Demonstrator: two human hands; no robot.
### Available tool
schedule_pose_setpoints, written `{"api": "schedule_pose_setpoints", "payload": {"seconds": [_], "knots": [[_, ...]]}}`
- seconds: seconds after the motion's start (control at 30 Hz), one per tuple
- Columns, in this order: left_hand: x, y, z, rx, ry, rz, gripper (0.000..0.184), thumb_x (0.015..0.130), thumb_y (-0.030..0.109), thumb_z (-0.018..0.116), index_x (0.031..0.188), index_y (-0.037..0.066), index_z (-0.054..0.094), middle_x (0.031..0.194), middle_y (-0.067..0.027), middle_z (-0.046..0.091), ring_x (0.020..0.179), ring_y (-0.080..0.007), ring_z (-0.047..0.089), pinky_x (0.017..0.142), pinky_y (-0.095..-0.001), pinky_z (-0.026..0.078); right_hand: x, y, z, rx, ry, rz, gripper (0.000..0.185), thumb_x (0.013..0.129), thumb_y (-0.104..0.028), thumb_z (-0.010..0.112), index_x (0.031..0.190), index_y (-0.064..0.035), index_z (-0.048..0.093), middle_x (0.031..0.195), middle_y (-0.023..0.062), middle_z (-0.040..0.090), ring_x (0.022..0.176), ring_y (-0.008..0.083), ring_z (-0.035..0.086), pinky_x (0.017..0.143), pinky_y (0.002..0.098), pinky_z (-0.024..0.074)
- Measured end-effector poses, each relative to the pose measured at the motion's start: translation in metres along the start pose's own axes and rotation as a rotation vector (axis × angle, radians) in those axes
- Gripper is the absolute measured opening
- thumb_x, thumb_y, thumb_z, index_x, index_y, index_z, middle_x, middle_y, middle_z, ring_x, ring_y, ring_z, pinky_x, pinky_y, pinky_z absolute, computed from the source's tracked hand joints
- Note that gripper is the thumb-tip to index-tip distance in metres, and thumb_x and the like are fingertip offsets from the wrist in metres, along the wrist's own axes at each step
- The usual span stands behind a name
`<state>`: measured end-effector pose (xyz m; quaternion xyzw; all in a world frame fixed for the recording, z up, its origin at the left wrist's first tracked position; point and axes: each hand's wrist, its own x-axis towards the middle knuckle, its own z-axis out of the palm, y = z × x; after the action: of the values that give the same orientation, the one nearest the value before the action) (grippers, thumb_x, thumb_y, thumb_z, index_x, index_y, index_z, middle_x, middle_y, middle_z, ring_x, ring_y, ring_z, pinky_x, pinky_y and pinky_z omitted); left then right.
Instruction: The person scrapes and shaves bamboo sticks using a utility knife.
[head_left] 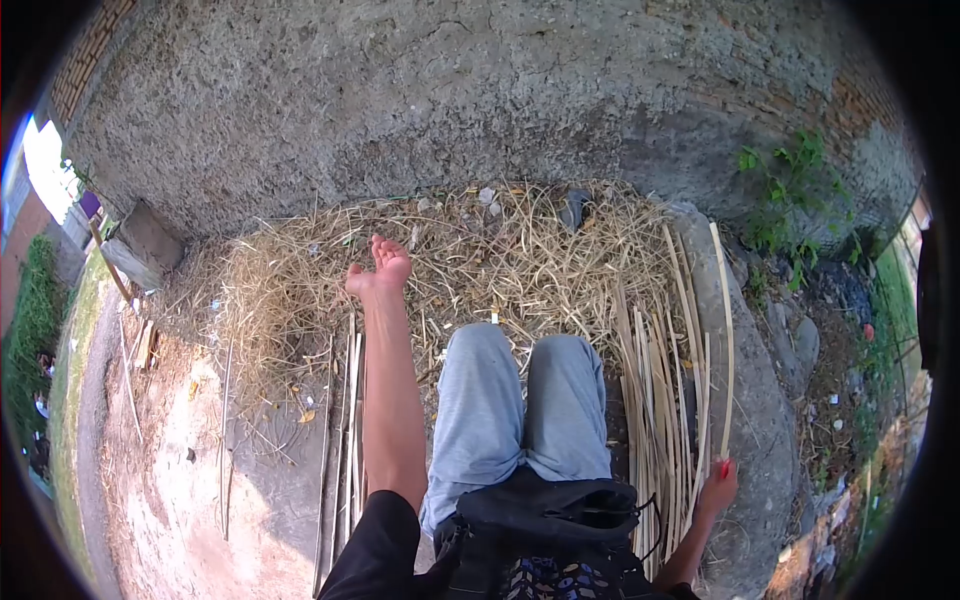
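Note:
My left hand [381, 272] is raised in front of my left knee, above the loose shavings. Its thumb stands apart from the partly curled fingers, and nothing shows in it. Low at the right, my right hand [716, 490] is closed around the lower end of a long, pale bamboo strip [727, 340]. This strip points away from me, towards the wall. A small red thing [726, 468] shows at the same hand; its kind is unclear. Beside my right leg lies a bundle of split bamboo strips [655, 410]. More strips [352, 420] lie by my left arm.
A heap of dry shavings [290, 290] spreads along the foot of a rough wall [450, 100]. My grey-trousered knees [475, 380] are in the middle. A stone block [150, 240] stands at the left. A green plant [795, 190] grows at the right by the wall.

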<state>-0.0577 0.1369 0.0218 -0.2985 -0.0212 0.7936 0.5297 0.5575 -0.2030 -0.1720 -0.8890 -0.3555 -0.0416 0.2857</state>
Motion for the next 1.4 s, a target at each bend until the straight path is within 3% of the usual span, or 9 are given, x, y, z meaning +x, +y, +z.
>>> {"api": "schedule_pose_setpoints", "payload": {"seconds": [0.27,0.5,0.57,0.67,0.8,0.83,0.93,1.27,1.4], "knots": [[-0.004,-0.059,-0.036,0.165,-0.019,0.047,0.046,0.092,0.042,0.04,0.113,0.001,0.046,0.099,-0.0142,0.06,0.072,-0.0209,0.057,0.058,-0.0326,0.047,-0.01,0.03,-0.034,-0.161,0.074,0.023,0.037,0.085,-0.021,0.065,0.12,-0.0087,0.064,0.097,0.0207,0.068,0.086,0.0388,0.066,0.074,0.0452,0.0503],[-0.074,-0.034,-0.142,2.397,-1.155,1.129,0.045,0.084,0.027,0.066,0.122,0.007,0.055,0.118,-0.0145,0.058,0.105,-0.0334,0.06,0.089,-0.0439,0.048,-0.013,0.024,-0.022,-0.11,0.091,0.067,0.029,0.082,-0.019,0.068,0.11,-0.0135,0.068,0.089,0.0192,0.068,0.08,0.0403,0.063,0.07,0.0486,0.0481],[-0.082,-0.002,-0.17,2.886,-1.586,0.927,0.051,0.081,0.031,0.069,0.125,0.008,0.056,0.135,-0.0176,0.049,0.125,-0.0377,0.046,0.103,-0.0468,0.038,-0.012,0.019,-0.017,-0.136,0.064,0.084,0.029,0.081,-0.02,0.068,0.109,-0.0137,0.069,0.088,0.0189,0.068,0.08,0.0397,0.064,0.07,0.0482,0.0488],[-0.065,0.045,-0.182,2.727,-1.246,0.739,0.058,0.08,0.035,0.071,0.13,0.012,0.053,0.144,-0.0168,0.04,0.133,-0.0365,0.035,0.108,-0.0493,0.031,-0.008,0.021,-0.007,-0.121,0.025,0.077,0.03,0.087,-0.028,0.064,0.11,-0.0105,0.067,0.088,0.0233,0.066,0.082,0.0436,0.063,0.07,0.0501,0.0487],[-0.068,0.061,-0.184,2.666,-0.578,0.664,0.056,0.086,0.036,0.061,0.136,0.015,0.048,0.141,-0.0178,0.042,0.128,-0.0388,0.042,0.104,-0.0446,0.037,-0.01,0.014,0.005,-0.107,0.041,0.057,0.029,0.085,-0.032,0.065,0.105,-0.0112,0.068,0.083,0.0213,0.066,0.078,0.0436,0.062,0.068,0.0521,0.0479],[-0.064,0.064,-0.196,2.587,-0.628,0.873,0.046,0.09,0.032,0.053,0.132,0.013,0.053,0.134,-0.0196,0.049,0.116,-0.0369,0.054,0.096,-0.0407,0.044,-0.01,0.017,0.011,-0.108,0.028,0.049,0.029,0.085,-0.033,0.065,0.103,-0.0107,0.069,0.082,0.0209,0.066,0.076,0.0436,0.062,0.067,0.0526,0.0472],[-0.051,0.083,-0.211,2.425,-0.331,0.701,0.039,0.092,0.026,0.051,0.126,0.008,0.058,0.121,-0.0189,0.059,0.105,-0.0326,0.062,0.089,-0.0375,0.048,-0.016,-0.002,0.008,-0.086,0.004,0.036,0.029,0.082,-0.02,0.07,0.107,-0.0077,0.069,0.082,0.0201,0.067,0.073,0.0398,0.064,0.064,0.0472,0.0472],[-0.101,0.098,-0.244,2.472,-0.422,0.68,0.043,0.099,0.025,0.041,0.13,-0.002,0.051,0.121,-0.0273,0.057,0.113,-0.0403,0.054,0.095,-0.0427,0.043,-0.01,-0.028,0.001,0.062,-0.045,-0.166,0.028,0.073,-0.016,0.076,0.099,-0.0082,0.071,0.084,0.0176,0.069,0.076,0.036,0.067,0.066,0.0417,0.0514],[-0.136,0.08,-0.224,2.512,-0.427,0.81,0.041,0.092,0.014,0.055,0.129,-0.004,0.05,0.124,-0.0251,0.054,0.113,-0.0387,0.054,0.095,-0.0415,0.043,0.001,-0.07,-0.017,0.14,-0.124,-0.28,0.025,0.069,-0.018,0.076,0.093,-0.01,0.072,0.076,0.0162,0.067,0.069,0.0358,0.065,0.062,0.0409,0.0506]]}}
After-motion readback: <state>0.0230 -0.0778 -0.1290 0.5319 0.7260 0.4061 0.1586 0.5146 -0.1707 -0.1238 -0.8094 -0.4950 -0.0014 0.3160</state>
